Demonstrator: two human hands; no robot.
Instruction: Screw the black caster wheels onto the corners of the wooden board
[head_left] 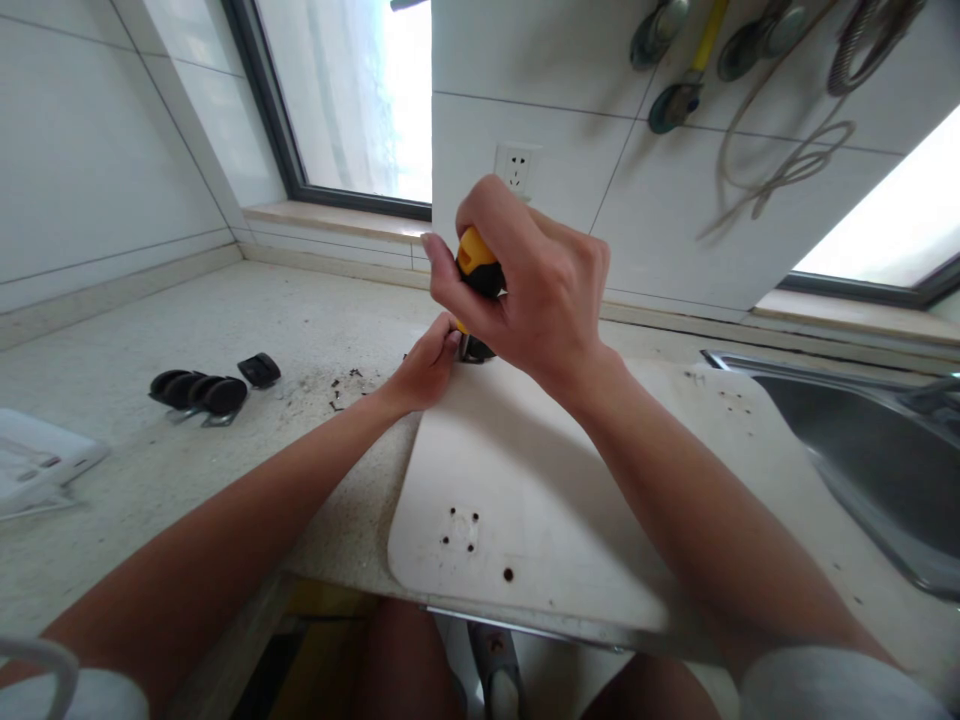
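My right hand (pixel 536 285) is wrapped round the yellow and black handle of a screwdriver (pixel 478 262), which stands roughly upright at the far left corner of a white board (pixel 540 480). Beneath it, a black caster with a metal plate (pixel 475 349) shows partly at the board's edge. Closed fingers of my left hand (pixel 429 368) press against that caster, beside the low end of the screwdriver. My right hand hides the screwdriver's tip and much of the caster. At the board's near left corner is a group of screw holes (pixel 461 530).
Several black casters (pixel 199 392) lie on the speckled counter to the left, with one more caster (pixel 259 369) beside them. Loose screws (pixel 349 385) and debris are scattered nearby. A white device (pixel 41 460) sits far left. The board reaches the steel sink (pixel 862 440) at right.
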